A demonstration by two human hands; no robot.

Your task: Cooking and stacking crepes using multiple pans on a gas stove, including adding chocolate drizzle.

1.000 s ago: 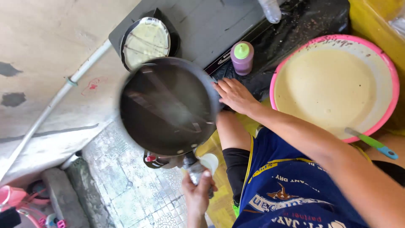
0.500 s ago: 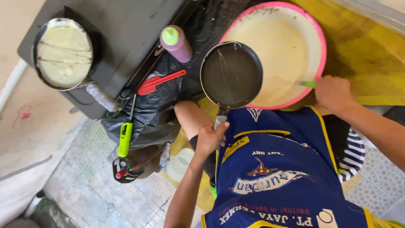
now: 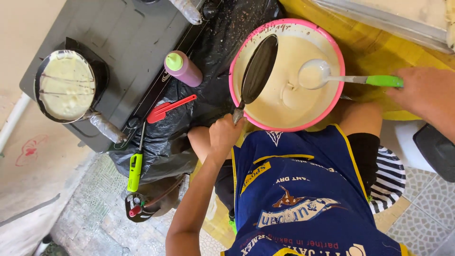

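While your left hand (image 3: 226,135) stays out of the batter, it's wrapped tight round the handle of a dark frying pan (image 3: 259,68), and you've got that pan tipped steeply on edge over the pink-rimmed basin (image 3: 284,127) of pale batter. Over on the other side, your right hand (image 3: 422,92) is closed on the green handle of a ladle (image 3: 316,74), its bowl full of batter and hovering above the basin just beside the pan. Off to the left, a second pan (image 3: 66,85) sits on the grey stove (image 3: 128,38) with a pale crepe spread across it. Between stove and basin there's a purple squeeze bottle (image 3: 183,68) with a green cap, a red spatula (image 3: 168,109) on black plastic sheeting, and a green stick lighter (image 3: 135,166) lower down.
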